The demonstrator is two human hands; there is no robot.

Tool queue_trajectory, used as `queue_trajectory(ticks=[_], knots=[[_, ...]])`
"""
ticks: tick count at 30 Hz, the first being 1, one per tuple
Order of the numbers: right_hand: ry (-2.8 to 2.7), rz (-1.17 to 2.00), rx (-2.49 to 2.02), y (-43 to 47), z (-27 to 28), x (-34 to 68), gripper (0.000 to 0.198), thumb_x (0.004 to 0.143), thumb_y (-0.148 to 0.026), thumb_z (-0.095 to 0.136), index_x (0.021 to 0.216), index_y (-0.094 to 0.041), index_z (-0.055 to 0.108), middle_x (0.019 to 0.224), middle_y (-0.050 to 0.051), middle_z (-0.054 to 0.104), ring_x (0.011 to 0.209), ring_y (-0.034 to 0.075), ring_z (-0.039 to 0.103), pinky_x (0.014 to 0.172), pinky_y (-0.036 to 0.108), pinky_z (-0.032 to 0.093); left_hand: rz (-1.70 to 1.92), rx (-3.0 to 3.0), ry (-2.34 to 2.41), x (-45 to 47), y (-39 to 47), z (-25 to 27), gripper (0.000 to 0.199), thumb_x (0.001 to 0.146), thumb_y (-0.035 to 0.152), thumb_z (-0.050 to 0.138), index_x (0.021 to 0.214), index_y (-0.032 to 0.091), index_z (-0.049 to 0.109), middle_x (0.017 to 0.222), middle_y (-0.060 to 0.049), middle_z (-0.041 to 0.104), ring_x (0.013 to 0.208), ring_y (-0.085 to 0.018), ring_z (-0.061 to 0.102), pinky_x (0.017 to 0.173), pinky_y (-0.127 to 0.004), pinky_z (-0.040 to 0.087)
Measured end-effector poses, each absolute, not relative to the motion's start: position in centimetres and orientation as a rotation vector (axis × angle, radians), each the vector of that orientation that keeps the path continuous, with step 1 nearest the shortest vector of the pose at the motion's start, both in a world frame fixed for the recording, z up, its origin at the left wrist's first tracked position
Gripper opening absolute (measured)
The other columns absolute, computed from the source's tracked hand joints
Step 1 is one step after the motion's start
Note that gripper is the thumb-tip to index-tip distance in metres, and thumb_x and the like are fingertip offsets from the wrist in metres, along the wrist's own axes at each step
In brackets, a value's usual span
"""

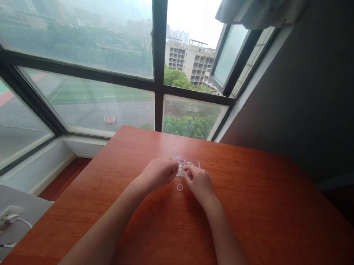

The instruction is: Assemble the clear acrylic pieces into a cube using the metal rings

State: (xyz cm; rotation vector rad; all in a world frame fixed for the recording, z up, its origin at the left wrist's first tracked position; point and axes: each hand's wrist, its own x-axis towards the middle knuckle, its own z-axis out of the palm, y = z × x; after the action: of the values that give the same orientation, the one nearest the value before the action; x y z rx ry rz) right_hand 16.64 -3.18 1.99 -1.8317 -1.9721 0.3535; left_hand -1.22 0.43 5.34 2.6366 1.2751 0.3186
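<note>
Both hands meet near the far middle of the brown wooden table (265,202). My left hand (161,172) is closed, its fingertips at the left side of a small clear plastic case (196,164). My right hand (198,181) is closed too, thumb and forefinger pinched at the case's front edge. Small pale items lie in or on the case, too small to name. Whatever the fingertips hold is hidden or too small to make out. A small white ring (180,188) lies flat on the table just in front of the hands, touched by neither.
Beyond the table's far edge stand dark-framed windows (160,67), one pane (232,52) swung open. A grey curtain (259,11) hangs at the top right. At lower left, plugs and cords sit in a wall socket (5,220).
</note>
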Motion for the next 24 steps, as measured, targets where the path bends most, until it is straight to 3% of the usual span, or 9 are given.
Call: queue_trajectory(ticks=[8,12,24], knots=[[-1.92,0.267,-1.881,-3.1,2.1,17.2,0.015,0.089,-0.031,0.052,0.09,-0.026,0.067,0.074,-0.001,0.067,0.066,0.013,0.058,0.058,0.023,0.029,0.077,2.7,1.043,0.1,-1.1,5.6,0.01,0.077,0.019,0.058,0.073,0.021,0.068,0.075,-0.004,0.069,0.065,-0.018,0.061,0.056,-0.025,0.037],[-1.921,0.265,-1.886,-3.1,2.1,17.2,0.015,0.088,-0.03,0.053,0.089,-0.025,0.067,0.074,-0.001,0.067,0.066,0.014,0.058,0.058,0.023,0.029,-0.005,2.702,1.073,0.8,-1.6,5.1,0.016,0.077,0.015,0.055,0.073,0.02,0.07,0.072,-0.007,0.069,0.063,-0.02,0.062,0.06,-0.028,0.042],[-1.906,0.298,-1.889,-3.2,2.4,17.5,0.016,0.087,-0.03,0.054,0.091,-0.026,0.068,0.074,-0.001,0.068,0.067,0.014,0.058,0.06,0.023,0.032,0.085,2.691,1.055,0.8,-1.1,4.6,0.015,0.075,0.013,0.053,0.069,0.018,0.065,0.072,-0.007,0.068,0.063,-0.02,0.062,0.058,-0.027,0.041]])
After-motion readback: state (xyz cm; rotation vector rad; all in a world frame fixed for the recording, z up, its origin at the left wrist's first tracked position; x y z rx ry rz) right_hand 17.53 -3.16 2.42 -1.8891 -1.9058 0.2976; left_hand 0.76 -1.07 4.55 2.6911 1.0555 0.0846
